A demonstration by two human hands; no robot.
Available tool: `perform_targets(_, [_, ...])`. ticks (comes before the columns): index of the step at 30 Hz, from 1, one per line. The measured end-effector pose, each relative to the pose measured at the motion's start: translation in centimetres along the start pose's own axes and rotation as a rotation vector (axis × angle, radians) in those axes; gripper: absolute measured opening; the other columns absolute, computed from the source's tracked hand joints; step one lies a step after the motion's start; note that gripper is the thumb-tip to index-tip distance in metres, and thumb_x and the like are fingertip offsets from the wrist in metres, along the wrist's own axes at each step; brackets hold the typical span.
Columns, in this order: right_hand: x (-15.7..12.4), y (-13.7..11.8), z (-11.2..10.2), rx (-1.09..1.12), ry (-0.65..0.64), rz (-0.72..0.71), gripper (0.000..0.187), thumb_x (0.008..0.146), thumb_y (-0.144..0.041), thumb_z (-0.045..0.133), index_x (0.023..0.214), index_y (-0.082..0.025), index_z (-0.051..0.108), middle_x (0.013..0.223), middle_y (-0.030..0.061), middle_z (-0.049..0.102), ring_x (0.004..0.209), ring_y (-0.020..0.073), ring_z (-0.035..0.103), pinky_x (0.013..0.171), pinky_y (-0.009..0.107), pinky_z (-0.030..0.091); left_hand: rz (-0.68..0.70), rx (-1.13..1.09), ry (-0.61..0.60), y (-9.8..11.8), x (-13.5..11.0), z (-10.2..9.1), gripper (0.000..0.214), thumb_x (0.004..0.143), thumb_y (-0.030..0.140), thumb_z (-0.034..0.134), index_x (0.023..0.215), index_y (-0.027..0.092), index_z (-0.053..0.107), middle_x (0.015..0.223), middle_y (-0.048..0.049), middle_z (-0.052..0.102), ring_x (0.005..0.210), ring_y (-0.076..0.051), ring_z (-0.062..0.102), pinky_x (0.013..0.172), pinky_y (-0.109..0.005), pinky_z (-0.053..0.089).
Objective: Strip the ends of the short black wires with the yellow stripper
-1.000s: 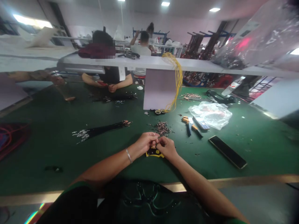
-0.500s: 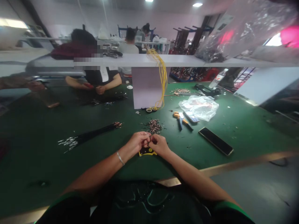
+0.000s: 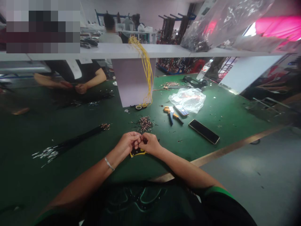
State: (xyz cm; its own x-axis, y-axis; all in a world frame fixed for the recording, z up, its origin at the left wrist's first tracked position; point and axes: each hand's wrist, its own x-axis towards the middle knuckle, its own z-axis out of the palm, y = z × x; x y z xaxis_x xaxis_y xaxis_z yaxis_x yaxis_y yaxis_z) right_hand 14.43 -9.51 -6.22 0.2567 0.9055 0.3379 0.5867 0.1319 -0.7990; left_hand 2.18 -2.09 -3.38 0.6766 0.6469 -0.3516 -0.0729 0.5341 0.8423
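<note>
Fingertips [image 3: 137, 137] of both hands are closing together in a narrow grip over the counter [image 3: 231, 135], the left hand [image 3: 126, 145] and right hand [image 3: 150, 143] pressing in from either side. Whatever they may be pinching is hidden, so I can't tell what it is or which way its long axis runs. A silver bracelet [image 3: 109, 164] is circling the left wrist. A yellow-edged black piece [image 3: 137, 153] is lying just below the grip, partly under the hands. Just beyond the grip, a loose pile of copper-coloured terminals [image 3: 145, 124] is scattering across the green surface. Left of the grip, a long bundle of black wires [image 3: 75, 139] is stretching from silver ends at lower left to coppery ends at upper right. Right of the grip, orange-handled pliers [image 3: 171, 114] are lying beside a keypad mobile phone [image 3: 181, 110], with a clear plastic bag [image 3: 188, 99] just behind them. A black smartphone [image 3: 203, 131] is lying further right. Ahead of the grip, a yellow wire bundle [image 3: 146, 70] is hanging down a white upright panel [image 3: 132, 81]. Across the counter, a co-worker's hands [image 3: 81, 88] are working well apart from the grip.
</note>
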Motion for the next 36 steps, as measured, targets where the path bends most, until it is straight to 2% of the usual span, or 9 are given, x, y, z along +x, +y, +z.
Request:
perform_targets(7, [-0.1,-1.2,-0.5,0.086,-0.040,0.041,0.016,0.058,-0.015,0.055,0.053,-0.021,0.041,0.051,-0.0061,0.044,0.050,0.0091,0.039,0.052,0.022,0.034,-0.011,0.036,-0.025,0.7,-0.4,0.5,0.019,0.059,0.022,0.075,0.059,0.011,0.059,0.045,0.0023,0.051,0.033,-0.006,0.041,0.031,-0.018,0.032])
perform_targets(10, [-0.2,-1.4,-0.6,0.178,-0.059,0.096,0.015,0.058,-0.016,0.055,0.052,-0.021,0.043,0.051,-0.0059,0.045,0.050,0.0084,0.040,0.051,0.021,0.035,-0.005,0.032,-0.001,1.1,-0.8,0.7,0.017,0.059,0.020,0.075,0.064,0.011,0.061,0.045,0.0032,0.051,0.033,-0.006,0.039,0.030,-0.019,0.033])
perform_targets(14, [-0.1,-1.2,-1.0,0.369,-0.125,0.219,0.006,0.064,-0.023,0.053,0.060,-0.019,0.051,0.050,-0.0052,0.050,0.045,0.0081,0.044,0.045,0.020,0.037,0.006,-0.025,0.028,1.4,-1.2,0.7,0.016,0.062,0.016,0.074,0.073,0.009,0.064,0.050,0.0018,0.055,0.038,-0.006,0.042,0.034,-0.018,0.034])
perform_targets(17, [0.1,-1.5,-1.6,0.524,-0.210,0.312,0.009,0.068,-0.027,0.053,0.065,-0.018,0.054,0.048,-0.0050,0.053,0.039,0.0084,0.047,0.042,0.021,0.042,-0.002,-0.097,0.003,1.7,-1.5,0.4,0.013,0.068,0.015,0.072,0.077,0.009,0.065,0.055,0.0004,0.057,0.042,-0.005,0.043,0.038,-0.018,0.035])
perform_targets(20, [0.5,-2.1,-2.2,0.840,-0.285,0.467,0.008,0.065,-0.023,0.064,0.065,-0.016,0.060,0.049,-0.0036,0.059,0.038,0.0075,0.047,0.041,0.020,0.041,-0.017,-0.117,0.003,2.3,-1.7,0.1,0.012,0.070,0.011,0.068,0.082,0.007,0.066,0.060,-0.0024,0.061,0.045,-0.006,0.046,0.042,-0.018,0.035])
perform_targets(27, [0.8,-3.2,-2.6,1.029,-0.367,0.508,0.016,0.067,-0.028,0.076,0.069,-0.016,0.066,0.051,-0.0024,0.062,0.040,0.0078,0.049,0.043,0.022,0.043,0.019,-0.064,0.023,3.1,-2.6,-1.2,0.014,0.074,0.011,0.067,0.088,0.008,0.067,0.072,-0.0065,0.068,0.049,-0.007,0.051,0.048,-0.021,0.040])
perform_targets(32, [1.1,-3.1,-2.5,0.997,-0.415,0.515,0.020,0.069,-0.033,0.077,0.070,-0.016,0.066,0.054,-0.0021,0.063,0.043,0.0078,0.051,0.045,0.022,0.043,0.082,0.149,0.084,3.6,-3.3,-2.0,0.009,0.073,0.013,0.067,0.081,0.012,0.069,0.072,-0.0058,0.069,0.049,-0.009,0.052,0.054,-0.026,0.044])
perform_targets(34, [1.2,-3.0,-2.5,0.963,-0.417,0.512,0.021,0.069,-0.034,0.077,0.072,-0.016,0.067,0.053,-0.0022,0.063,0.042,0.0078,0.051,0.045,0.022,0.043,0.195,0.380,0.123,4.2,-3.7,-2.0,0.006,0.070,0.013,0.069,0.076,0.015,0.072,0.075,-0.0065,0.070,0.062,-0.013,0.059,0.065,-0.028,0.047])
perform_targets(36, [1.4,-2.8,-2.4,0.918,-0.421,0.514,0.022,0.069,-0.035,0.077,0.073,-0.015,0.067,0.053,-0.0023,0.063,0.042,0.0077,0.051,0.044,0.022,0.043,0.355,0.649,0.119,4.8,-4.3,-1.9,0.010,0.067,0.012,0.072,0.073,0.019,0.075,0.086,-0.0069,0.072,0.091,-0.021,0.061,0.082,-0.030,0.046])
